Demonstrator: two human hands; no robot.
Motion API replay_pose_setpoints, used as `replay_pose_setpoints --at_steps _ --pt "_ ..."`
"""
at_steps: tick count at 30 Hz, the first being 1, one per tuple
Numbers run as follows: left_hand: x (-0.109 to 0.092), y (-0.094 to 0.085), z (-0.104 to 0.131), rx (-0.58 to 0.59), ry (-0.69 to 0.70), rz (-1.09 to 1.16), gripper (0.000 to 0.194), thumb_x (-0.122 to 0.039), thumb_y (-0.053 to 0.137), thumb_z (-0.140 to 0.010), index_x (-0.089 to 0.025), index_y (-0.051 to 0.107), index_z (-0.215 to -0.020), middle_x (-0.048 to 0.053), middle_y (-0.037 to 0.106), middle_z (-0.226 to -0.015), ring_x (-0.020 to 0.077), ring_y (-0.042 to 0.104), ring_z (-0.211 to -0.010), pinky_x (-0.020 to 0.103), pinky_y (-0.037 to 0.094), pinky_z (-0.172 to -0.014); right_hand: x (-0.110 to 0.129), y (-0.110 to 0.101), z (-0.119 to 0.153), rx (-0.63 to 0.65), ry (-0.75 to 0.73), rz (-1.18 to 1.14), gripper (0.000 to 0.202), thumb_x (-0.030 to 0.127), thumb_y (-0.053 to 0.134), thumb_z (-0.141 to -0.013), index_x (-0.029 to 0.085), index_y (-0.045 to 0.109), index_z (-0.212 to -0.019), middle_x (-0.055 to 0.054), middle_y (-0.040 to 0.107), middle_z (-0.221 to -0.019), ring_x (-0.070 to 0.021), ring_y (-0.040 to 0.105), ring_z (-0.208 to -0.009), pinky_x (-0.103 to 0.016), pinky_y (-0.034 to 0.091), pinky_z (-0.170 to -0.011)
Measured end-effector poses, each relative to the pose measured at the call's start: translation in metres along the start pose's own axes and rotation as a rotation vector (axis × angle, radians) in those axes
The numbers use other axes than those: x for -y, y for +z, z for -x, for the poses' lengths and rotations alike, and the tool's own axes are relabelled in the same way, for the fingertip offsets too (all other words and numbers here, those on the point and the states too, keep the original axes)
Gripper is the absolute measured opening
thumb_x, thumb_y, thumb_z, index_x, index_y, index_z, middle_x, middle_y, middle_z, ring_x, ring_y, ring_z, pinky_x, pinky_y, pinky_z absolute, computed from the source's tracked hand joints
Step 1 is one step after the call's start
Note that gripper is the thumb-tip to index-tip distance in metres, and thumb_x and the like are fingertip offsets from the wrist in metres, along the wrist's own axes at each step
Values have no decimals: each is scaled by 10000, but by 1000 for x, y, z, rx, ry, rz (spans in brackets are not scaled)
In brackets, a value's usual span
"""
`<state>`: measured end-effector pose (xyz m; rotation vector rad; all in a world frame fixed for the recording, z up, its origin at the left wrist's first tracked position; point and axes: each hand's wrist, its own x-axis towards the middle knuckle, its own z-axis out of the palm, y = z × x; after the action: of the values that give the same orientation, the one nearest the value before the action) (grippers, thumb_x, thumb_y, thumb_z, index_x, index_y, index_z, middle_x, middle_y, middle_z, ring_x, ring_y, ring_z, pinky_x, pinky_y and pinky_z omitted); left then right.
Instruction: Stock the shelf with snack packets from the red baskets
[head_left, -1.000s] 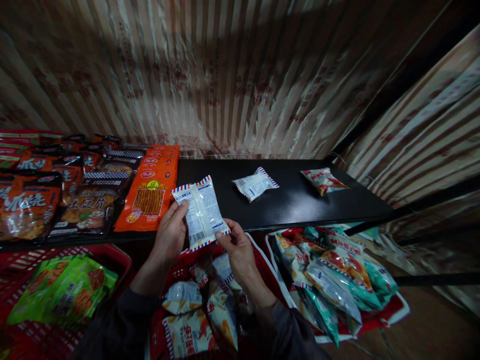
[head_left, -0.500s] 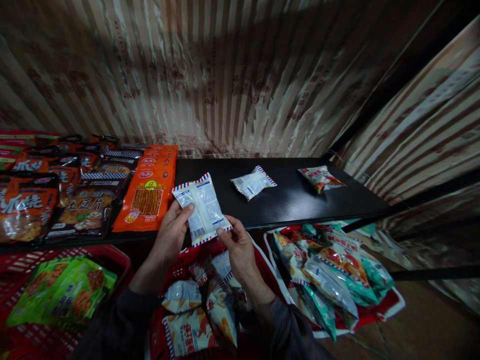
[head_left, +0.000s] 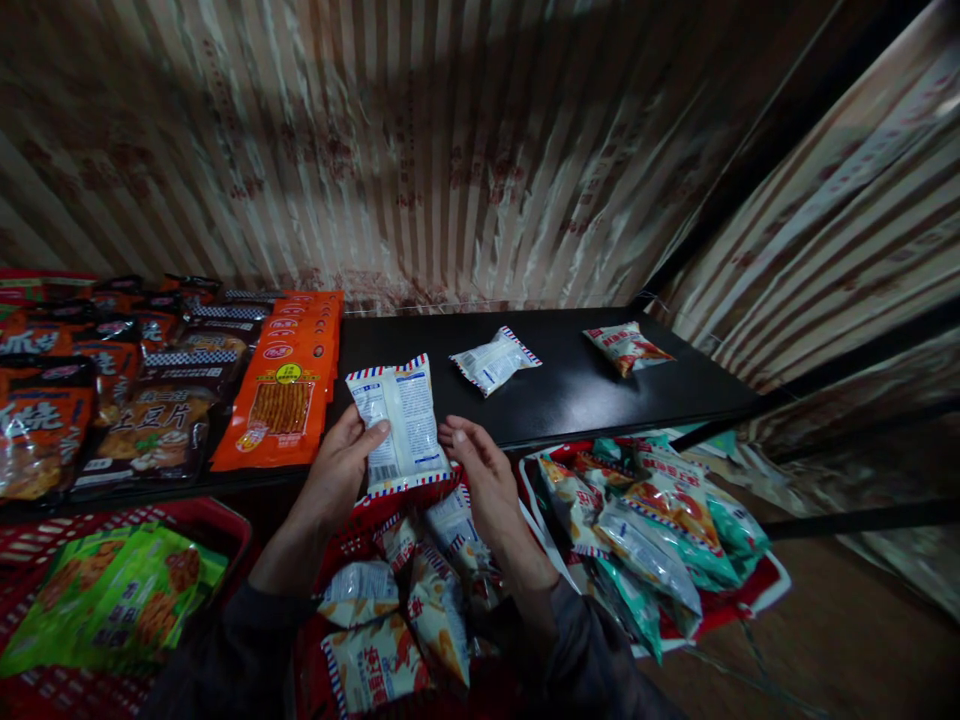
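Observation:
A white snack bag [head_left: 401, 420] with a red-and-blue striped edge is held up, printed back toward me, over the front edge of the black shelf [head_left: 555, 400]. My left hand [head_left: 341, 465] grips its left side, thumb on the front. Just off its right side, my right hand [head_left: 484, 475] is open, fingers extended and apart from the bag. Below both hands sits a red basket [head_left: 307, 640] with several similar snack bags [head_left: 375, 665]. On the shelf, a white snack bag [head_left: 495, 360] lies back up, and another snack bag [head_left: 626, 347] lies farther right, its coloured front showing.
Orange packets [head_left: 281, 400], brown potato-slice packets [head_left: 154, 420] and orange-black packets [head_left: 41, 430] line the shelf's left. A red basket with green packets [head_left: 120, 600] stands lower left. Lower right, a white-rimmed basket [head_left: 780, 590] holds snack bags. A dark frame bar [head_left: 847, 525] crosses at right.
My right hand has let go of the snack bag's lower right corner and moved slightly right. The bag stays in my left hand, now more upright. The view has shifted slightly right.

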<state>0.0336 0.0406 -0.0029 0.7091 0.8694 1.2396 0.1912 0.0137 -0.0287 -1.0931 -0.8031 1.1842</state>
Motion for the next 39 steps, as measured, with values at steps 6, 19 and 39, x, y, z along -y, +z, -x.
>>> replay_pose_setpoints --at_steps 6,19,39 --pt "10 4 9 156 -81 -91 488 -307 743 -713 -157 586 -1149 112 692 -1109 267 659 -989 353 525 -828 8 -5 -4 65 -10 -11 384 495 696 -750 226 681 -1023 -48 712 -1027 -218 634 -989 -372 486 -915" --pt "14 8 13 216 -143 -152 493 -311 748 -713 -185 598 -1166 113 678 -1138 258 660 -983 350 521 -828 13 -5 -7 -75 21 -38 325 436 777 -655 202 729 -875 -8 726 -809 -168 645 -744 -289 512 -689" --pt "16 10 14 248 -198 -203 492 -362 732 -736 -170 618 -1175 114 703 -1111 245 662 -989 341 495 -860 14 -12 -15 -173 -25 -140 310 429 774 -669 207 718 -878 -12 735 -835 -169 652 -727 -305 525 -704"
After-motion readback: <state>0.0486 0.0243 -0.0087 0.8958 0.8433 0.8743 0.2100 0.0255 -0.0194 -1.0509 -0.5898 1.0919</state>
